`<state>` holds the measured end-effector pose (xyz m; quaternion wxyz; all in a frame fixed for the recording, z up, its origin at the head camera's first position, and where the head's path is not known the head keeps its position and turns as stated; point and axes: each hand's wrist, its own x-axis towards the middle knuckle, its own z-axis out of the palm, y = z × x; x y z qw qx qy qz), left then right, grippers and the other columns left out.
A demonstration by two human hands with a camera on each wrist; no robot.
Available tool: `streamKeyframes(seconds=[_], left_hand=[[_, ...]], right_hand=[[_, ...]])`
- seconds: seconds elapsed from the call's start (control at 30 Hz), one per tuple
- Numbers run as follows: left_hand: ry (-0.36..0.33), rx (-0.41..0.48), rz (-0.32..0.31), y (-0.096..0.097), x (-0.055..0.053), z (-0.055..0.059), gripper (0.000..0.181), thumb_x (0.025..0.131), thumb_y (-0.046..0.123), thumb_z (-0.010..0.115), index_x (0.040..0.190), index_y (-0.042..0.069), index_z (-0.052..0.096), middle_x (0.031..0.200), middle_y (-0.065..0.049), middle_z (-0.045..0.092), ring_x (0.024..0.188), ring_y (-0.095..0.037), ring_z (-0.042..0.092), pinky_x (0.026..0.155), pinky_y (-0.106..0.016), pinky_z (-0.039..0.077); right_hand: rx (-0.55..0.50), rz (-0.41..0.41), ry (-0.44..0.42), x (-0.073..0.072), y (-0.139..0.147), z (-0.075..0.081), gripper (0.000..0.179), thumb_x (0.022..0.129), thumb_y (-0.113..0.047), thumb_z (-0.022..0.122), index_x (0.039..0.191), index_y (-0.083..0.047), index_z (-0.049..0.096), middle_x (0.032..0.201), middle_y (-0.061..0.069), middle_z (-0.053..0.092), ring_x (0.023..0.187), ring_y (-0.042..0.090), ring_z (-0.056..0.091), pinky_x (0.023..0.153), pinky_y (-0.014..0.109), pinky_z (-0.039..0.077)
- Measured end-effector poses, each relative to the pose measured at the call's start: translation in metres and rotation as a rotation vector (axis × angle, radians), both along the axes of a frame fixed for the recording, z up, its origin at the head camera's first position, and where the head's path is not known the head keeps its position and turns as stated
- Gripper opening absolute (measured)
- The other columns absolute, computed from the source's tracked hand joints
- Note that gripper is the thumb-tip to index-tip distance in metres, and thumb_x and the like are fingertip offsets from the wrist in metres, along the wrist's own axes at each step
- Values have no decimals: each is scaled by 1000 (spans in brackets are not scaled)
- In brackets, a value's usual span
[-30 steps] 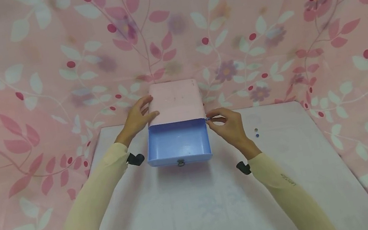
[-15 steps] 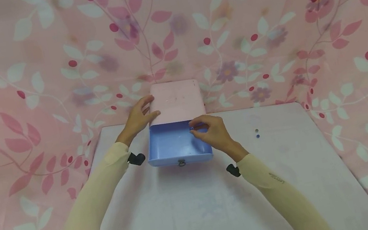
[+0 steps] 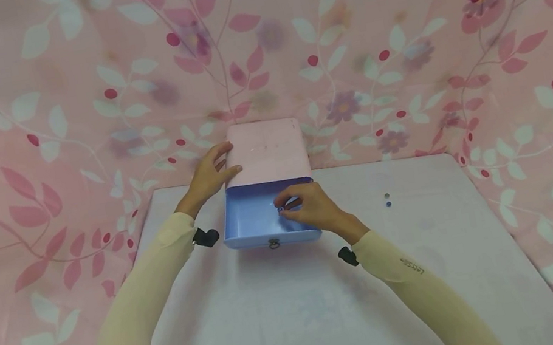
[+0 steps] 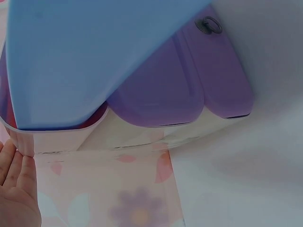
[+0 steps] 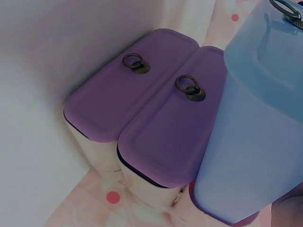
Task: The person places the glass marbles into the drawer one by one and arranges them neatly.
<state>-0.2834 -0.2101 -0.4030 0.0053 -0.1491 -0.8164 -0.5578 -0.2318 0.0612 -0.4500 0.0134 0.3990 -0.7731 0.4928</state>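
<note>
A small chest of drawers with a pale pink top (image 3: 264, 150) stands at the table's back. Its blue upper drawer (image 3: 247, 211) is pulled out; two purple drawers (image 5: 165, 123) beneath it are pushed in. My left hand (image 3: 207, 176) rests against the chest's left side, thumb at the edge of the top, and straight fingers (image 4: 26, 177) show along that side in the left wrist view. Over the right half of the blue drawer, my right hand (image 3: 313, 206) pinches a small blue piece (image 3: 280, 210) between thumb and fingertips. Its exact kind is too small to make out.
On the white table (image 3: 280, 320), right of the chest, lie a tiny greyish piece (image 3: 387, 195) and a tiny blue piece (image 3: 389, 204). Floral pink cloth (image 3: 324, 65) rises behind and at both sides. A ring pull (image 3: 274, 244) hangs on the blue drawer's front.
My right hand has moved from beside the chest's right edge leftward over the open drawer and slightly toward its front, carrying the small blue piece. My left hand stays in place.
</note>
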Motion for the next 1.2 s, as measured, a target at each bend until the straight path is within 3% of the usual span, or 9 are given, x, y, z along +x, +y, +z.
streamKeyframes(seconds=[0.2, 0.47, 0.7, 0.97, 1.13, 1.2], left_hand=[[4, -17, 11, 1, 1, 0, 70, 87, 3, 71, 146, -6, 34, 152, -21, 35, 142, -30, 31, 115, -45, 28], [10, -14, 18, 0, 1, -1, 70, 88, 4, 71, 146, -6, 35, 151, -21, 36, 142, -31, 31, 115, -46, 28], [7, -4, 13, 0, -1, -3, 70, 87, 1, 71, 146, -7, 34, 151, -22, 35, 142, -32, 31, 115, -46, 28], [-1, -27, 20, 0, 0, -3, 70, 87, 2, 71, 146, -6, 34, 152, -21, 35, 142, -31, 31, 115, -45, 29], [22, 10, -4, -1, -2, -3, 70, 86, 0, 71, 144, -10, 34, 150, -25, 36, 141, -34, 31, 115, -48, 28], [28, 30, -10, -3, -7, -9, 70, 86, 0, 72, 144, -10, 34, 150, -25, 36, 141, -34, 31, 115, -48, 27]], right_hand=[[169, 48, -1, -1, 2, -2, 20, 81, 3, 75, 99, -3, 73, 97, 3, 71, 89, 13, 67, 79, 27, 58], [305, 127, -42, -3, 1, 1, 20, 82, 4, 74, 101, -2, 73, 96, 5, 72, 85, 14, 69, 77, 25, 58], [460, 170, -19, -6, -1, 5, 19, 80, 0, 77, 97, -7, 75, 90, -1, 72, 81, 10, 69, 73, 19, 56], [463, 220, -39, -5, -1, 7, 22, 78, 4, 78, 98, -6, 74, 91, 2, 73, 82, 11, 69, 75, 21, 56], [450, 225, -27, -6, 0, 8, 23, 77, 4, 78, 98, -5, 74, 89, 2, 72, 81, 11, 69, 74, 24, 58], [442, 227, -29, -6, 1, 7, 23, 77, 5, 78, 98, -5, 74, 89, 2, 73, 81, 13, 69, 74, 25, 58]])
